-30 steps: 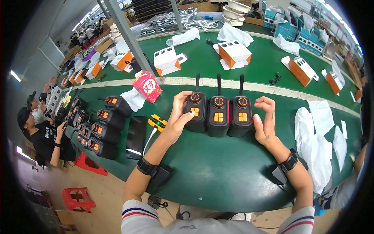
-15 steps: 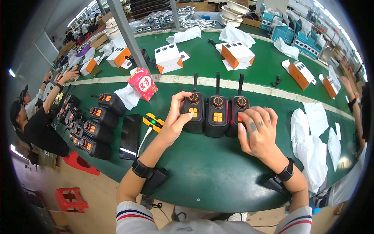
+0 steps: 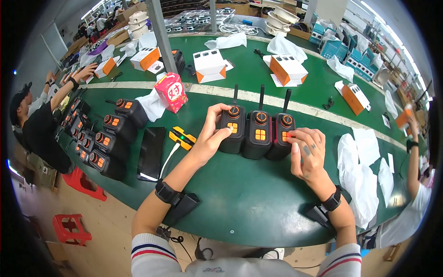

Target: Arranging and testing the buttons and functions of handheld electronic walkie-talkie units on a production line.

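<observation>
Three black box-shaped devices with orange-ringed knobs, orange four-part button pads and strap loops stand in a row on the green table. My left hand (image 3: 213,135) is closed around the left device (image 3: 231,144), its thumb on the orange buttons and its index finger by the knob. The middle device (image 3: 258,147) stands untouched between the other two. My right hand (image 3: 310,151) has bent fingers, with fingertips touching the buttons of the right device (image 3: 279,150). Its thumb is apart from the fingers and not wrapped around the device.
Similar black devices (image 3: 110,150) stand in several rows at left, beside a dark flat panel (image 3: 151,152) and a yellow gadget (image 3: 182,138) with a white cable. White bags (image 3: 357,177) lie at right. White-and-orange boxes (image 3: 288,70) and a pink package (image 3: 171,92) stand beyond. Co-workers sit on both sides.
My right hand has shifted from around the right device's side to its fingertips on the buttons. My left thumb has moved slightly on its pad. The view has tilted a little.
</observation>
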### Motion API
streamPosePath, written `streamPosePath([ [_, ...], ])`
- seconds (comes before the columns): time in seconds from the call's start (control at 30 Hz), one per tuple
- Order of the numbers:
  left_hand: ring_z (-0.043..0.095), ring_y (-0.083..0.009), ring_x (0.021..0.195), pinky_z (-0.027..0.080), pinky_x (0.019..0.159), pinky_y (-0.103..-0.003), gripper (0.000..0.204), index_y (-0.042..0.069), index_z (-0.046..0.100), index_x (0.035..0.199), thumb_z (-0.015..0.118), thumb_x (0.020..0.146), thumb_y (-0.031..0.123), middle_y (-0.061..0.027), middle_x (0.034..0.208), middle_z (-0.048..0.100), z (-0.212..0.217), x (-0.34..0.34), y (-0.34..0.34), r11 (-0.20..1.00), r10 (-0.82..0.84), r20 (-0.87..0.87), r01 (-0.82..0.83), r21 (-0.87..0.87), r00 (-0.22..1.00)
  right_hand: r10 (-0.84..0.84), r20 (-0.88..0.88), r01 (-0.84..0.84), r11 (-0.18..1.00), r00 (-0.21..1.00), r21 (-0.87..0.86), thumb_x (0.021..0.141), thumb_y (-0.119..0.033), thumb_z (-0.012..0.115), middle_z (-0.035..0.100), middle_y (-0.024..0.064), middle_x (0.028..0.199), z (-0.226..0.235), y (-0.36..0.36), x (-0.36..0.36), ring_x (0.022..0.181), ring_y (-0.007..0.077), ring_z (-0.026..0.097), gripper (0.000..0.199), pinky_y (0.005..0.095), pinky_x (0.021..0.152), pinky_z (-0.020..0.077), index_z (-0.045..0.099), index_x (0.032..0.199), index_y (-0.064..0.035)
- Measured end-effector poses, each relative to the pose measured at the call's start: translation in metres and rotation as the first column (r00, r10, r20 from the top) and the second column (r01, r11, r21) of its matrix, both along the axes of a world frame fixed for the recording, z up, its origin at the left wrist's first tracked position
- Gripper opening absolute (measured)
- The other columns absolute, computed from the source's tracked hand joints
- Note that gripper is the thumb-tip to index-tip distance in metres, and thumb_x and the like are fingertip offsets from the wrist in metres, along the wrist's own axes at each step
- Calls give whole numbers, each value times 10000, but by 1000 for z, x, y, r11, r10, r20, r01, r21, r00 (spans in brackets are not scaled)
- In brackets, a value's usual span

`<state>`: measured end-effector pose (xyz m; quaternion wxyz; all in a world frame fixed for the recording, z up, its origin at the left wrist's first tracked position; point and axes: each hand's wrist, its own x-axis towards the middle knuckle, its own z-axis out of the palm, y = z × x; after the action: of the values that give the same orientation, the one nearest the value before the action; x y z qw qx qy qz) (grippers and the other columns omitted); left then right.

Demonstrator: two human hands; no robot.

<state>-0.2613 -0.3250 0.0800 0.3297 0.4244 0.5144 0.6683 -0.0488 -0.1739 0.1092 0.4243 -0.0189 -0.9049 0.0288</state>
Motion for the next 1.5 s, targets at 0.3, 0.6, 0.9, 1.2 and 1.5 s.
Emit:
streamPosePath([
  [0.3,386,-182,1204,276,1043,-318,486,72,340,1265,489,803,74,-91,1263,398,8,-3,-9,1000,-3,30,3,9,1000,-123,154,96,981,980,170,775,-240,621,575,87,984,24,-52,-38,990,253,518,311,419,913,369,647,990,-16],
  [0.6,447,-151,1104,419,930,-307,446,85,344,1250,488,829,52,-87,1190,439,10,-8,-14,999,34,28,-35,31,999,-81,161,66,993,984,94,776,-194,625,593,96,924,23,-57,-57,944,253,553,220,425,907,376,642,879,-1],
  [0.9,441,-162,1110,387,968,-312,461,73,348,1243,498,808,40,-89,1200,442,13,-16,-21,999,19,55,-20,34,998,38,17,-36,997,999,-63,762,-24,572,639,64,906,21,-57,-54,856,218,602,94,397,839,385,655,806,-19],
  [1.2,415,-193,1151,355,993,-343,500,89,336,1256,526,794,75,-100,1232,420,18,-26,-28,999,38,49,-40,33,998,-3,14,6,981,1000,-193,828,-31,515,650,33,908,24,-67,-61,872,215,587,168,378,840,359,682,808,-31],
  [1.5,440,-203,1163,327,1006,-335,535,113,288,1314,514,831,135,-129,1272,425,22,-29,-35,993,100,164,-87,-81,981,10,188,4,997,982,-73,858,-149,540,607,60,1033,44,-83,-97,1030,245,519,211,422,908,338,659,1014,-70],
])
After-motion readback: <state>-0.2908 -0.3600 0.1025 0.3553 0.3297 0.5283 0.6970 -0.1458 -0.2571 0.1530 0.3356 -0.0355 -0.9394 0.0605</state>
